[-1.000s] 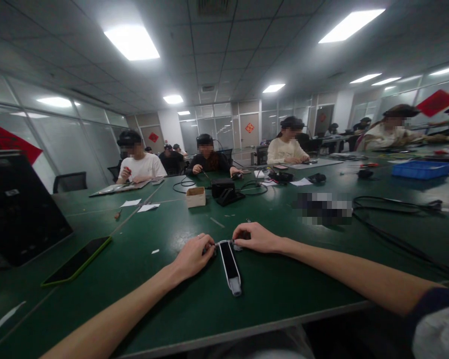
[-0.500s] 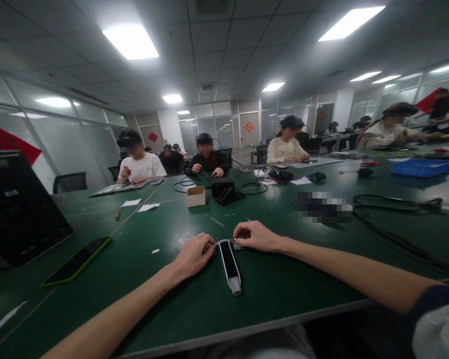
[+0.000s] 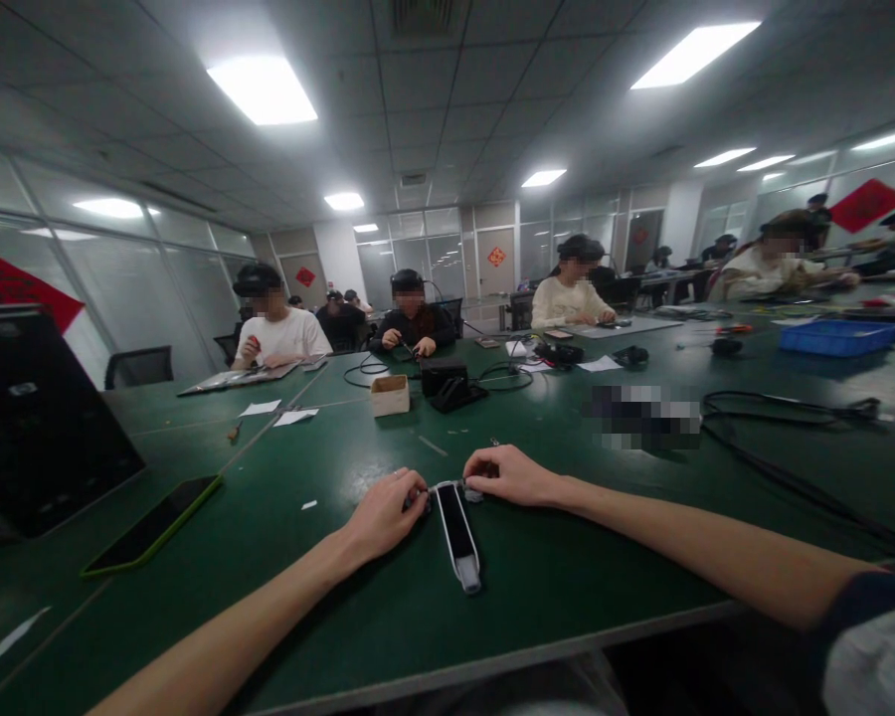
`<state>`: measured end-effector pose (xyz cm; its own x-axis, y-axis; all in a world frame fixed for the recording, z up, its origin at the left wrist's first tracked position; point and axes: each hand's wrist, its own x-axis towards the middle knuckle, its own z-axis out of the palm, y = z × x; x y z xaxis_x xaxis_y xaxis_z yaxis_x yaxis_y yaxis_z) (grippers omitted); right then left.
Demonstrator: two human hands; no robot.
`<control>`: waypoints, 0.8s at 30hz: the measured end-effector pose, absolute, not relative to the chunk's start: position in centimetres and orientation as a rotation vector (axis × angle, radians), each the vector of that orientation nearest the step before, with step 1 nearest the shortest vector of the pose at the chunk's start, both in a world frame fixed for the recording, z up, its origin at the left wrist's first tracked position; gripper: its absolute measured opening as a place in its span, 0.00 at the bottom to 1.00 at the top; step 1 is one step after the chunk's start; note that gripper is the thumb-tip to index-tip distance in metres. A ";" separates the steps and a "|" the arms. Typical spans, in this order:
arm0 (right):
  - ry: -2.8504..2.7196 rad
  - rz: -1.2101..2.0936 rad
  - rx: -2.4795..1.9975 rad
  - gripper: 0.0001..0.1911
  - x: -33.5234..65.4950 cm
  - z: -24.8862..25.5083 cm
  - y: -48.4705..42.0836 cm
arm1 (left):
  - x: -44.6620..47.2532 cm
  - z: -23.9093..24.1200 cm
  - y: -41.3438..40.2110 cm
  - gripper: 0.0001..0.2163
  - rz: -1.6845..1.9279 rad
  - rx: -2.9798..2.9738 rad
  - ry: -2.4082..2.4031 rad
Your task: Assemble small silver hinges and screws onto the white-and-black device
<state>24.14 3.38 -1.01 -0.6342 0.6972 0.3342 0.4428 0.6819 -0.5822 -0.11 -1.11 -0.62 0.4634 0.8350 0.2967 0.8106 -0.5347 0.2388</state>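
A slim white-framed device with a long black face (image 3: 457, 525) lies on the green table (image 3: 567, 587), its pale grey end towards me. My left hand (image 3: 389, 507) is closed at the far left corner of the device, fingertips pinched together. At the far right corner my right hand (image 3: 508, 474) is pinched too, just above a small greyish piece (image 3: 473, 494) lying on the table. What either hand holds is too small and too covered by the fingers to make out.
A phone with a green edge (image 3: 153, 524) and a black HP-marked case (image 3: 41, 418) stand to the left. Ahead are a small open box (image 3: 390, 396) and a black device on a stand (image 3: 446, 383). Black cables (image 3: 791, 472) and a blue tray (image 3: 839, 338) lie right. Several people sit opposite.
The view has shifted very slightly. Both hands keep their pinch at the far end of the device, which lies in the same place.
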 end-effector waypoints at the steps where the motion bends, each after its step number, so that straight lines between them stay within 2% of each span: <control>1: -2.357 0.604 -0.878 0.12 24.2 -1.0 3.4 | -0.1 -0.6 -1.1 0.08 0.589 2.630 1.482; 10: -2.398 0.543 -0.893 0.12 24.1 -1.0 3.5 | -0.1 -0.4 -1.2 0.08 0.590 2.618 1.484; 24: -2.348 0.648 -0.904 0.12 24.0 -1.3 3.7 | -0.2 -0.7 -1.0 0.07 0.596 2.647 1.478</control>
<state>24.04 3.71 -1.27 -0.6311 0.7127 0.3063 0.4545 0.6597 -0.5985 -0.15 -1.04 -0.69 0.4684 0.8289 0.3057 0.8089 -0.5415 0.2289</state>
